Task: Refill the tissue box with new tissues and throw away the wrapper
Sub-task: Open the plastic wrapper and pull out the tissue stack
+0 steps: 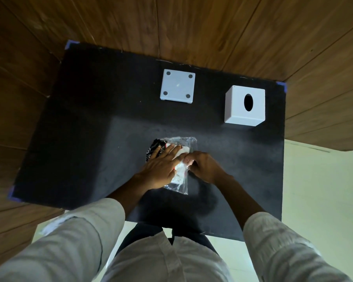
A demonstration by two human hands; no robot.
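Left hand [161, 167] spread flat hiding tissue pack [178, 176], right hand [206, 166] pinching its wrapper [183, 185]

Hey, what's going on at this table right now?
A person is working on a plastic-wrapped tissue pack on the black table. The left hand lies flat on the pack, while the right hand pinches its wrapper at the edge. The white tissue box cover and its separate base plate sit apart at the far side, not yet refilled.
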